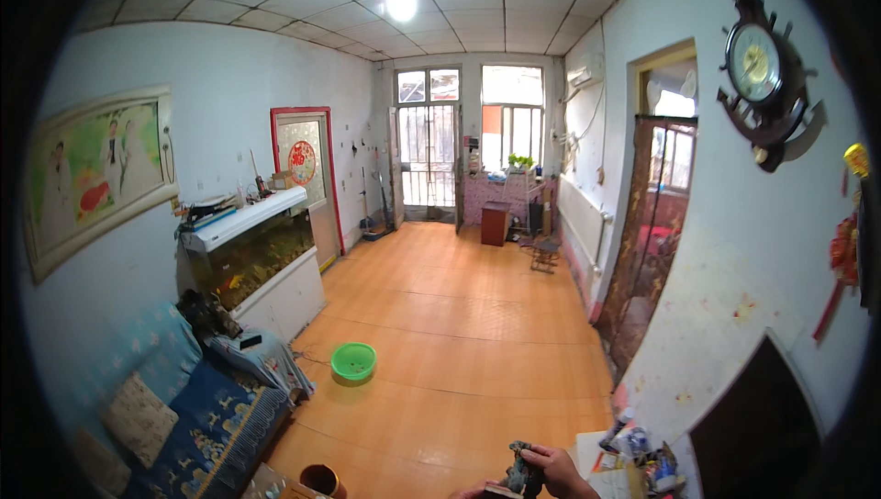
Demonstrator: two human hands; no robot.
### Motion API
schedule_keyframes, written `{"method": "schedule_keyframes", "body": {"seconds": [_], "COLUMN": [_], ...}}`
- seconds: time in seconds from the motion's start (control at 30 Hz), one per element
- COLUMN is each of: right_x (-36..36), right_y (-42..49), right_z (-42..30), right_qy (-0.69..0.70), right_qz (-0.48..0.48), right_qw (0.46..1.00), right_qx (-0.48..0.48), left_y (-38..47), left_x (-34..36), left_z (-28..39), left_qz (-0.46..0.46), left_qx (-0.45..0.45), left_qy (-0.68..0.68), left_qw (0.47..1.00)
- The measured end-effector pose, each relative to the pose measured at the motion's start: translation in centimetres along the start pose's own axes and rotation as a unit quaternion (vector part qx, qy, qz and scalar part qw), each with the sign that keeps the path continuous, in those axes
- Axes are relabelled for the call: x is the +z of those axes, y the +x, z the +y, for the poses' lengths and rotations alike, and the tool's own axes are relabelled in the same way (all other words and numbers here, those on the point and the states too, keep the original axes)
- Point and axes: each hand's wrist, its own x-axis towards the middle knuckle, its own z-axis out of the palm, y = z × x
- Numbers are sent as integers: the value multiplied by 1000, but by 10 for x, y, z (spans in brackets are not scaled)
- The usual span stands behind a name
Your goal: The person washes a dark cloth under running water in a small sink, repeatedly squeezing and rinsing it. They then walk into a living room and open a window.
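Observation:
At the bottom edge of the head view, right of centre, my right hand [556, 469] grips a small dark greenish figurine [519, 470], thumb and fingers around its upper part. My left hand [469, 493] shows only by its fingers at the lower rim, beside a flat, dark-edged base or block [501, 491] beneath the figurine. Whether that block is part of the figurine, I cannot tell. Most of my left hand is cut off by the frame.
A green plastic basin [354, 361] with small bits inside stands on the orange floor [440, 334]. A brown bin [322, 481] is at the bottom left, near a sofa [227, 423] with a blue cover. A cluttered white table [597, 445] stands at right, before a dark television screen [757, 423].

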Motion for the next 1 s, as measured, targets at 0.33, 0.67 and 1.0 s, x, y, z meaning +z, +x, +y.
{"method": "schedule_keyframes", "body": {"seconds": [0.33, 0.67, 1.0], "right_x": [-82, -148, -234], "right_y": [302, 532, 744], "right_z": [-89, -184, -274], "right_qy": [-91, -270, -104], "right_qz": [-28, 4, 51], "right_qw": [995, 934, 958], "right_qx": [39, -235, -263], "left_y": [263, 547, 808], "left_x": [-110, -236, -296], "left_z": [111, 178, 258], "left_qz": [112, 36, -72], "left_qx": [171, 193, 74], "left_qy": [-71, -133, -128], "left_qw": [976, 971, 986]}}
